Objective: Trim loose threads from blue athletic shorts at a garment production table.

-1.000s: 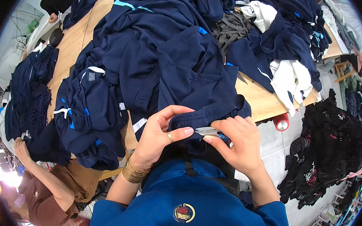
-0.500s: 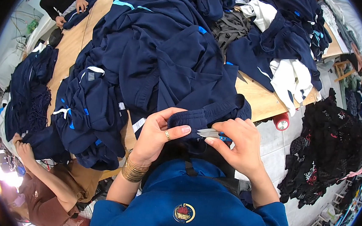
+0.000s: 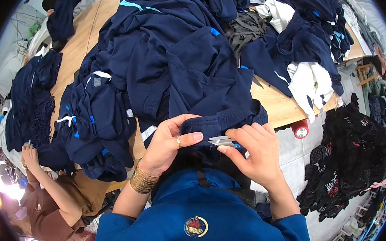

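Observation:
Pinched between the thumb and fingers of my left hand (image 3: 164,142) is the gathered elastic waistband (image 3: 207,123) of a navy garment, which curves off to the right. My right hand (image 3: 257,150) is closed around small thread snips (image 3: 219,140) with blue on the handle. Their silver blades point left and lie at the lower edge of the waistband, close to my left thumb. Whether the blades touch the cloth, I cannot tell. The rest of the garment joins the navy heap (image 3: 163,41) in front of me.
A wooden table (image 3: 279,107) bears navy garments, white cloth (image 3: 311,86) and a bundle of grey strips (image 3: 246,32). On the tiled floor at right lie black garments (image 3: 341,164). A red cylinder (image 3: 299,129) sits by the table edge. Two co-workers handle navy cloth at left.
The snips have shifted very slightly left along the waistband's edge. At the upper left, a co-worker has lifted a navy garment off the table. The lower-left co-worker's hands have moved a little.

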A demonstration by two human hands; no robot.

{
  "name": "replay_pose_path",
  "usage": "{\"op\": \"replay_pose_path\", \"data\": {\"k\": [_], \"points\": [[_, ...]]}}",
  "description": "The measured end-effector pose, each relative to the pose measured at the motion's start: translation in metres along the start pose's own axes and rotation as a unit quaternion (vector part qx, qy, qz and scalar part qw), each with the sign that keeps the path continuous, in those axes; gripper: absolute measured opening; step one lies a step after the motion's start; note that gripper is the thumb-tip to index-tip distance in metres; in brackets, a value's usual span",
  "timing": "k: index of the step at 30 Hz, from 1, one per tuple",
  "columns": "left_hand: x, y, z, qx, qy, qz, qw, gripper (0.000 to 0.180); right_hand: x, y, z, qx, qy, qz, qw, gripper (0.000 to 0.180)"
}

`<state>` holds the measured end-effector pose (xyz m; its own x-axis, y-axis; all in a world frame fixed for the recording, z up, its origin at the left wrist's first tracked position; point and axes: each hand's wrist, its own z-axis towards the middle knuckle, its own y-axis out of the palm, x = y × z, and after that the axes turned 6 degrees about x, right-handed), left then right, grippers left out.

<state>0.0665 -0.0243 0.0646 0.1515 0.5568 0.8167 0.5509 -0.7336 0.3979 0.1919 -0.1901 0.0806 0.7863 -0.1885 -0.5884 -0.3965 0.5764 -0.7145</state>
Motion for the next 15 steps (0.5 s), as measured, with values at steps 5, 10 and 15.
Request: {"op": "replay_pose_path", "data": {"k": [5,10,15], "points": [[0.0017,0.0013,0.0007,0.002,0.012,0.012,1.000,0.033,0.0008,-0.0023,-0.0009,0.005,0.014,0.001,1.000,0.020],[0.0018,0.0001,-0.0004,0.008,0.005,0.015,1.000,0.034,-0.0006,-0.0024,0.0003,0.011,0.003,-0.024,1.000,0.020],[0.0001,-0.0007,-0.0004,0.013,0.006,0.018,1.000,0.034,-0.0004,-0.0021,0.0000,0.008,-0.006,-0.024,1.000,0.020]]}}
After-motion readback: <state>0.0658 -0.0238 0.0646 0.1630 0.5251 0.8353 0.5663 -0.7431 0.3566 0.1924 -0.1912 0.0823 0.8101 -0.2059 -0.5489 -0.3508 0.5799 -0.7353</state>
